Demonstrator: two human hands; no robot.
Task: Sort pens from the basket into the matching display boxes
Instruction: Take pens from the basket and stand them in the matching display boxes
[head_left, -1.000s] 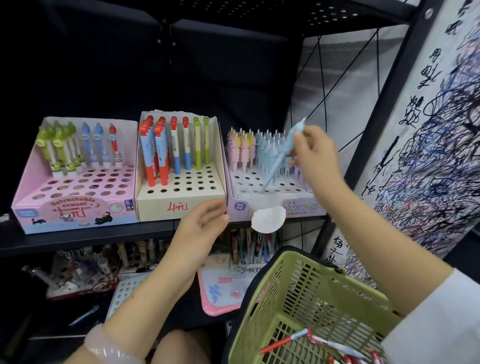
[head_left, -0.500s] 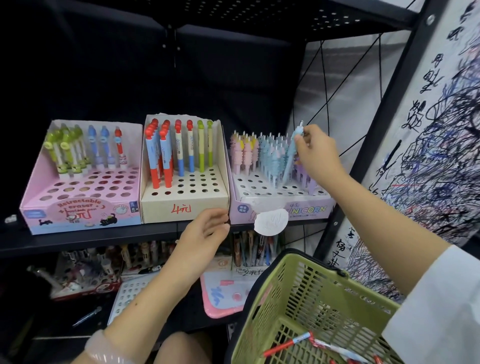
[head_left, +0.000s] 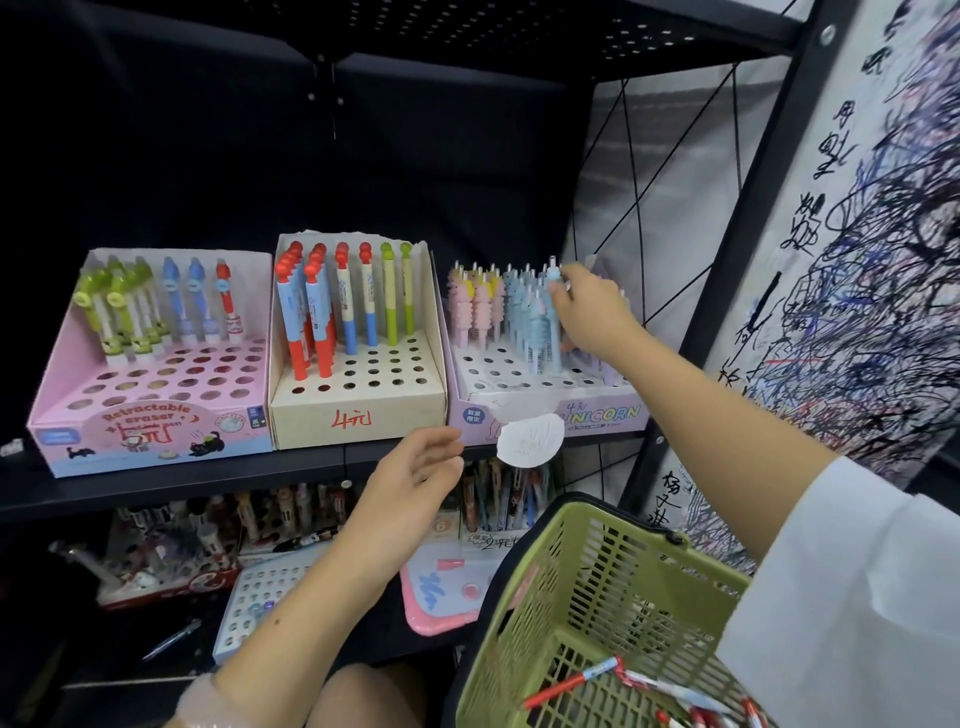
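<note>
My right hand (head_left: 589, 312) pinches the top of a light blue unicorn pen (head_left: 554, 322) that stands upright in the lilac unicorn display box (head_left: 602, 415), among other blue and pink pens. My left hand (head_left: 415, 478) hovers with relaxed fingers, holding nothing, just below the front of the cream display box (head_left: 358, 415). The green basket (head_left: 597, 587) hangs at the lower right, with red, white and blue pens (head_left: 623, 680) lying in its bottom.
A pink eraser-pen box (head_left: 150, 436) stands at the left of the black shelf (head_left: 208, 478). A round white tag (head_left: 530, 439) hangs off the unicorn box. A lower shelf holds more stationery. At the right rises a black frame post beside a scribbled paper board (head_left: 883, 260).
My right hand has carried the blue pen from a tilt above the unicorn box down into a hole, so it now stands upright. The left hand has barely moved.
</note>
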